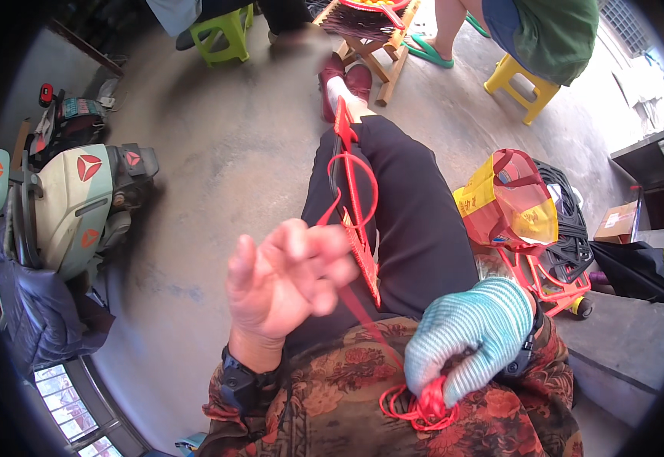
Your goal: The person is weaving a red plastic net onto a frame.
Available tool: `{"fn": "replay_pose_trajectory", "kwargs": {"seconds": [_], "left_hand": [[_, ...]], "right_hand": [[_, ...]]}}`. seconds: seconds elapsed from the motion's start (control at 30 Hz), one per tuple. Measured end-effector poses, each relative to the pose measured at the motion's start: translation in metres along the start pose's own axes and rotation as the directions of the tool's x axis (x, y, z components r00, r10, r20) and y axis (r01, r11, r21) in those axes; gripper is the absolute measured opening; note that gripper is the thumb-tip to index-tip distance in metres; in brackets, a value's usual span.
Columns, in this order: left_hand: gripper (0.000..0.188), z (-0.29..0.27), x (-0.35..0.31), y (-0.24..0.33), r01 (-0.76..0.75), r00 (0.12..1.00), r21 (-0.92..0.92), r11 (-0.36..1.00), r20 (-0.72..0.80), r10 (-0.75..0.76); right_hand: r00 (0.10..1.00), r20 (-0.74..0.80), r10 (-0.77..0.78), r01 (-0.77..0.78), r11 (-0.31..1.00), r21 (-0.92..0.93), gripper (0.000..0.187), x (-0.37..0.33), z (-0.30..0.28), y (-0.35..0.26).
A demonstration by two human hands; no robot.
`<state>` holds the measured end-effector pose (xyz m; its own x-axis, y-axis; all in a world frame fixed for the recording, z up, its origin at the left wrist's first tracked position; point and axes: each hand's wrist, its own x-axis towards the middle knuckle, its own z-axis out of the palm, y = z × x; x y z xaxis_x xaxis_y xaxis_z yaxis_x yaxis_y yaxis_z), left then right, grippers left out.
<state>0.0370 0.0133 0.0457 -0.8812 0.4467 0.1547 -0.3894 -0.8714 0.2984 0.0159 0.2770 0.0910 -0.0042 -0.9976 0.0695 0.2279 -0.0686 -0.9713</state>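
My left hand, bare and slightly blurred, is raised above my lap with its fingers apart. A red cord runs past its fingertips and down toward my right hand, which wears a teal-and-white striped glove. Closed low against my patterned top, the right hand grips a bundle of red cord, whose loops hang out below the fingers. A long, narrow red piece with a dark inner side rests on edge along my black trousers. From it a red loop stands out above my thighs.
A red-and-yellow bag stands by my right leg, beside black mesh pieces. A pale scooter is at the left. Ahead are a green stool, a yellow stool, a wooden frame and other people's legs.
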Motion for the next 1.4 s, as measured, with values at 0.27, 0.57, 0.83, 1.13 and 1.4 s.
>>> {"fn": "replay_pose_trajectory", "kwargs": {"seconds": [0.27, 0.57, 0.83, 1.13, 1.4], "left_hand": [[0.057, -0.020, -0.077, 0.017, 0.157, 0.894, 0.232, 0.960, -0.445, -0.039], [0.022, -0.006, -0.123, 0.033, 0.357, 0.901, 0.461, 0.813, -0.400, -0.169], [0.036, 0.024, -0.029, 0.037, -0.208, 0.969, 0.613, 0.762, 0.024, 0.245], [0.036, -0.046, 0.029, -0.003, 0.236, 0.911, 0.750, 0.618, -0.392, 0.128], [0.036, -0.031, 0.000, 0.035, 0.103, 0.807, 0.331, 0.938, -0.579, 0.116]], "right_hand": [[0.373, -0.907, -0.195, -0.460, 0.810, -0.363, 0.052, 0.048, -0.025, 0.042], [0.384, -0.891, -0.244, -0.618, 0.649, -0.444, 0.043, 0.076, -0.028, 0.081], [0.026, -0.982, -0.189, -0.169, 0.967, -0.191, 0.029, 0.031, -0.055, 0.046], [0.193, -0.964, -0.184, -0.360, 0.900, -0.244, 0.025, 0.069, -0.063, 0.046], [0.138, -0.984, -0.109, -0.111, 0.986, -0.125, 0.058, 0.046, -0.071, 0.041]]}}
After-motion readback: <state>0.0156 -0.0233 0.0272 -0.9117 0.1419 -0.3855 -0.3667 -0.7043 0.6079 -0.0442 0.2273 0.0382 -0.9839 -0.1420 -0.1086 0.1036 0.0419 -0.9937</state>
